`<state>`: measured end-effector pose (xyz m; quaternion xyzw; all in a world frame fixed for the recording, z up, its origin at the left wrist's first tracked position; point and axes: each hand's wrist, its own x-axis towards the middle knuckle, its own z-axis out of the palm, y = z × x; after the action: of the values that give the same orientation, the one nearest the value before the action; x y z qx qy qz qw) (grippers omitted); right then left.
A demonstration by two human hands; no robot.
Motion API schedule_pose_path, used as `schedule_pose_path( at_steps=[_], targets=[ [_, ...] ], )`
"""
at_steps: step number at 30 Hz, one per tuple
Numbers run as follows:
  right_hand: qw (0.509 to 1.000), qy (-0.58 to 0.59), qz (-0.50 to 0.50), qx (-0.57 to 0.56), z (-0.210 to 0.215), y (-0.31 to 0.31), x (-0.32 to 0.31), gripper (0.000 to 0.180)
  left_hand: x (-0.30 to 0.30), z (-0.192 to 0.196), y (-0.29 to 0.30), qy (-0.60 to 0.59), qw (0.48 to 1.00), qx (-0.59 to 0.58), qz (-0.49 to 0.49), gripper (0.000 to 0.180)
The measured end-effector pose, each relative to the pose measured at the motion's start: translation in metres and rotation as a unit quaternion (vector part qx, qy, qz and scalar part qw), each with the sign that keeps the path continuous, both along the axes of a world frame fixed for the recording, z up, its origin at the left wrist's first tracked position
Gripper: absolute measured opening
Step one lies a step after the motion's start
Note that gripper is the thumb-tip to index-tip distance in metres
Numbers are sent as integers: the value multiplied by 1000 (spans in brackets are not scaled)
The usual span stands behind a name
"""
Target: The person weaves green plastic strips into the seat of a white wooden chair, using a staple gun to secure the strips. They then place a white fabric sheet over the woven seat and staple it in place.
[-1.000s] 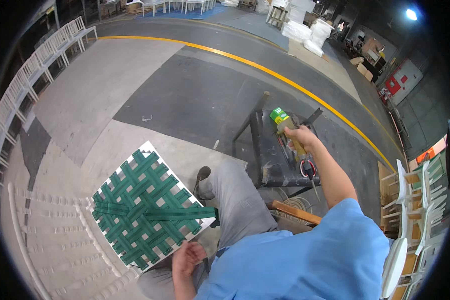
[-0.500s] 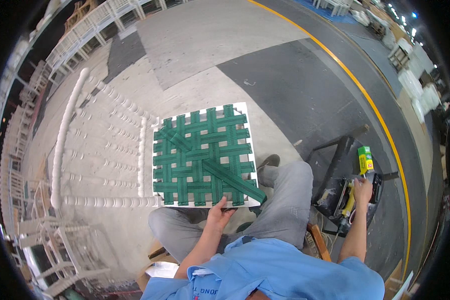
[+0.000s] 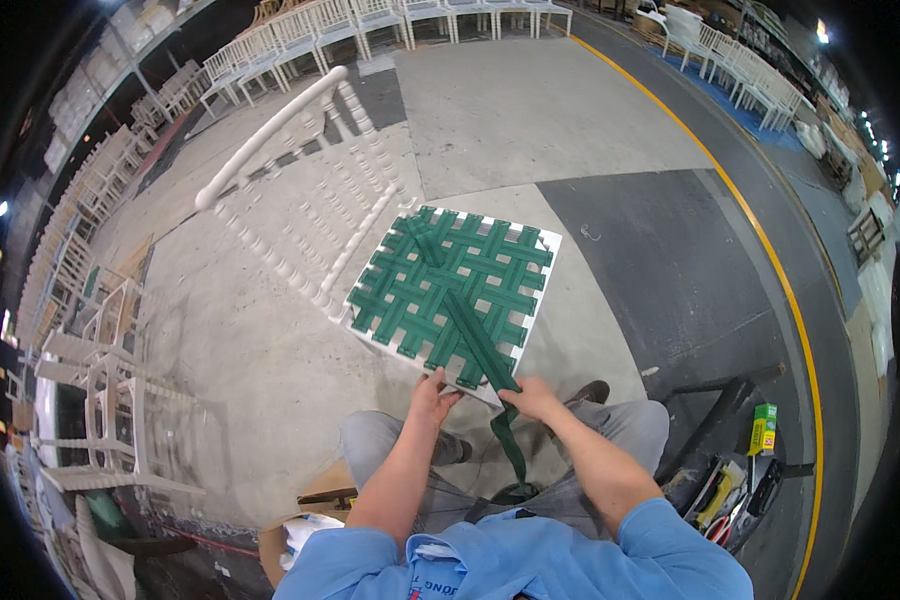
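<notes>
We note the right hand (image 3: 533, 397) closed on the loose green webbing strap (image 3: 480, 345) at the near corner of the woven chair seat (image 3: 420, 325), the left hand (image 3: 433, 398) part-curled at the near edge — whether it grips the white seat frame (image 3: 542, 290), we cannot tell. We judge that a lax right-hand hold could let the strap slip or twist, and a poorly braced seat could swing under a pull. The strap's tail end is unclear, the seat's underside hidden, and the white chair back's (image 3: 270, 136) spindles blend into the pale concrete floor (image 3: 220, 350).
</notes>
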<state>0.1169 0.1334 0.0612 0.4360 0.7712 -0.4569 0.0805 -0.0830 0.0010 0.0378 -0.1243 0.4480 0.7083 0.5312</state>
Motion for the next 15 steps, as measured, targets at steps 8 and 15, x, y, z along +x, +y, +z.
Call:
schedule_pose_path(
  at_steps=[8,15],
  targets=[
    [957,70,-92,-267,29,-81,66,40,45,19,-19,84,976,-130,-155,47],
    [961,-55,43,-269,48,-92,123,43,96,24,-28,31,987,-18,-159,52]
  ],
)
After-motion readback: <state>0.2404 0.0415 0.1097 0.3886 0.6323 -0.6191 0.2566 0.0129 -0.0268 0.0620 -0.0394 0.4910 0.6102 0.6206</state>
